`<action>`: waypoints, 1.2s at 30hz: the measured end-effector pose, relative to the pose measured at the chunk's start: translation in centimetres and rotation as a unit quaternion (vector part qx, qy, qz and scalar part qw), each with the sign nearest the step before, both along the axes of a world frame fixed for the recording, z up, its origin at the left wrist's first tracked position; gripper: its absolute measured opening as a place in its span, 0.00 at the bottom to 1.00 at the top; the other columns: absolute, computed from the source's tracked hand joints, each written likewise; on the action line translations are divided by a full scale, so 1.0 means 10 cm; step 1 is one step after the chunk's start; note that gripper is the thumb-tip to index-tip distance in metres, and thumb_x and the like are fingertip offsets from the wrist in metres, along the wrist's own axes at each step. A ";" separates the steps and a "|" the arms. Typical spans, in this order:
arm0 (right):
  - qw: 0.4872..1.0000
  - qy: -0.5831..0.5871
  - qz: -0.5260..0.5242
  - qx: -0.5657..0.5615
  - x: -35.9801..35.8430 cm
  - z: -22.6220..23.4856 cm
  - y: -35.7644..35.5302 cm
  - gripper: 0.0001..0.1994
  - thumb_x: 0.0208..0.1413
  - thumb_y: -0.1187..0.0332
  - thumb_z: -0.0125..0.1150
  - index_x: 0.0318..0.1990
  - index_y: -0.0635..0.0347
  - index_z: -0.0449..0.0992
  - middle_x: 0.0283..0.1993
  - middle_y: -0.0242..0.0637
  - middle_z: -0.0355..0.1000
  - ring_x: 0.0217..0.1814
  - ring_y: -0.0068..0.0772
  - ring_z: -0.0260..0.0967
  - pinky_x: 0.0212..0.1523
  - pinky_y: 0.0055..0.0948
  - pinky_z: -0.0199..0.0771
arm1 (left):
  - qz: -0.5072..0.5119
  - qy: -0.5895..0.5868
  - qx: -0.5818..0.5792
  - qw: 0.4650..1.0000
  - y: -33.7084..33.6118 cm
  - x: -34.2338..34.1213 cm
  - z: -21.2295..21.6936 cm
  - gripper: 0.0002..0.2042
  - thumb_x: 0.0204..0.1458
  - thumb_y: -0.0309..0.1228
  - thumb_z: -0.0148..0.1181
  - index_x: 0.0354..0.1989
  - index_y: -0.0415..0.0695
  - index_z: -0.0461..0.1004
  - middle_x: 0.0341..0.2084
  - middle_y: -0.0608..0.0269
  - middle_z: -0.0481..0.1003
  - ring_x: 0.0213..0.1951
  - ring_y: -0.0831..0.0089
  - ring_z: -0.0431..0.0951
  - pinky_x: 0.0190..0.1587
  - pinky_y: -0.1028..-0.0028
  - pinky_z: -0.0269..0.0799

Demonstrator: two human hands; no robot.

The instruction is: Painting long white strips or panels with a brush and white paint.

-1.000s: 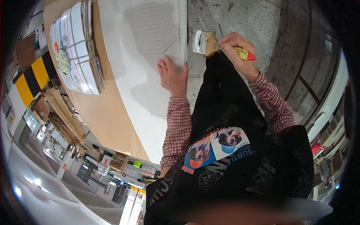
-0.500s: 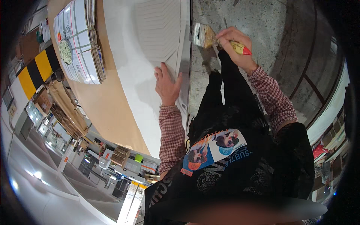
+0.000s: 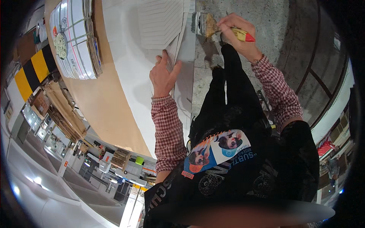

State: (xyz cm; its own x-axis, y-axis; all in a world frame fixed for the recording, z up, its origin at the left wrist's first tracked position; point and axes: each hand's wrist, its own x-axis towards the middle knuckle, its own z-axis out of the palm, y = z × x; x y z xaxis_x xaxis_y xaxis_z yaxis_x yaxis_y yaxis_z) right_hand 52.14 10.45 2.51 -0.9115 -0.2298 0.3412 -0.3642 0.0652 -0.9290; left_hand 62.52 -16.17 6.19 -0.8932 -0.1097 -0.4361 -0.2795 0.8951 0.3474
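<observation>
A wide paintbrush with a yellow, red-tipped handle is in my right hand; its pale-coated bristles point left, just off the table's right edge and above the floor. My left hand rests on white paper, fingers stretched out. Its fingertips touch the near end of a fanned stack of white paper pieces, whose staggered edges form a row of angled steps. Beneath them spreads a large white sheet over the table. Whatever lies under my left palm is hidden.
Brown paper or board covers the table's left part. On it stands a strapped bundle of flat white packages, with a coil of pale bands on top. Beyond are a yellow-and-black striped barrier and cardboard. Concrete floor lies right.
My left hand has slid forward and a little left, to the corner of the fanned stack. My right hand has moved slightly forward with the brush. The view has shifted a little.
</observation>
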 end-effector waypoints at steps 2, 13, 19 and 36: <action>1.000 0.014 -0.007 -0.014 -0.08 0.05 0.00 0.05 0.52 0.76 0.60 0.27 0.66 0.71 0.31 0.37 0.72 0.33 0.27 0.70 0.35 0.23 0.68 | -0.021 0.023 -0.024 0.999 -0.01 -0.02 -0.02 0.34 0.48 0.50 0.56 0.58 0.37 0.65 0.41 0.33 0.73 0.28 0.62 0.79 0.35 0.70 0.71; 0.999 -0.050 -0.002 -0.016 0.31 0.11 0.09 0.04 0.53 0.77 0.58 0.27 0.66 0.72 0.32 0.37 0.72 0.35 0.27 0.70 0.36 0.24 0.69 | 0.027 0.043 -0.129 0.990 0.45 0.07 -0.25 0.38 0.43 0.47 0.61 0.60 0.36 0.59 0.54 0.34 0.63 0.52 0.44 0.68 0.47 0.57 0.70; 0.997 -0.070 -0.010 -0.009 0.52 0.10 0.14 0.04 0.52 0.77 0.57 0.27 0.65 0.72 0.32 0.37 0.72 0.38 0.28 0.71 0.38 0.25 0.69 | 0.058 0.139 -0.157 0.976 0.63 0.71 -0.58 0.45 0.41 0.49 0.64 0.65 0.38 0.51 0.63 0.33 0.47 0.65 0.38 0.45 0.63 0.51 0.46; 1.000 0.008 -0.001 0.021 0.39 -0.13 -0.11 0.03 0.54 0.76 0.56 0.30 0.66 0.72 0.36 0.38 0.73 0.38 0.27 0.70 0.37 0.24 0.68 | 0.009 0.054 0.063 0.997 -0.03 0.68 -0.04 0.32 0.47 0.42 0.58 0.59 0.36 0.62 0.54 0.31 0.62 0.57 0.40 0.63 0.57 0.60 0.61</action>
State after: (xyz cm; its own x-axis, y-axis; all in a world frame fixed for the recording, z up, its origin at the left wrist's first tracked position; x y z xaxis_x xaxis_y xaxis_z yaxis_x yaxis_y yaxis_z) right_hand 56.06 9.38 1.20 -0.9065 -0.2429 0.3453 -0.3784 0.1045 -0.9197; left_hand 69.29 -16.51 5.83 -0.9339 -0.0757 -0.3493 -0.2497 0.8376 0.4859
